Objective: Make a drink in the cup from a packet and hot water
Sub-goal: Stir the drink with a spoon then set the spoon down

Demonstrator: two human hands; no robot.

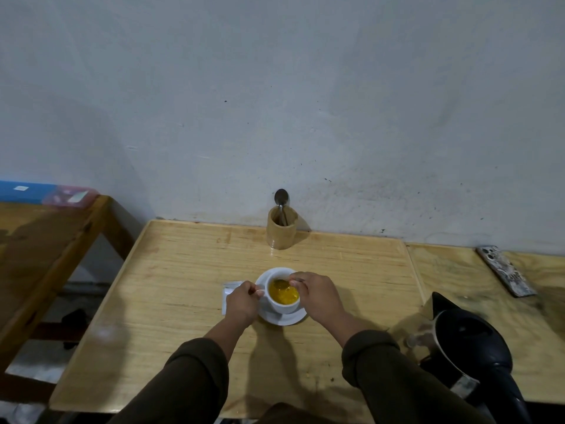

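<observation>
A white cup (285,306) stands on a white saucer (287,320) in the middle of the wooden table (183,301). It holds a yellow-orange drink (283,295). My left hand (241,301) pinches the cup's handle on its left side. My right hand (318,293) holds a metal spoon (280,284) whose bowl dips into the drink at the far rim. A white packet (230,287) lies flat left of the saucer, mostly hidden under my left hand.
A bamboo holder (282,229) with a spoon (281,198) stands at the table's back edge by the wall. A black kettle (470,356) sits at the right front. A phone (506,270) lies on the right board. A lower wooden table (46,240) is at the left.
</observation>
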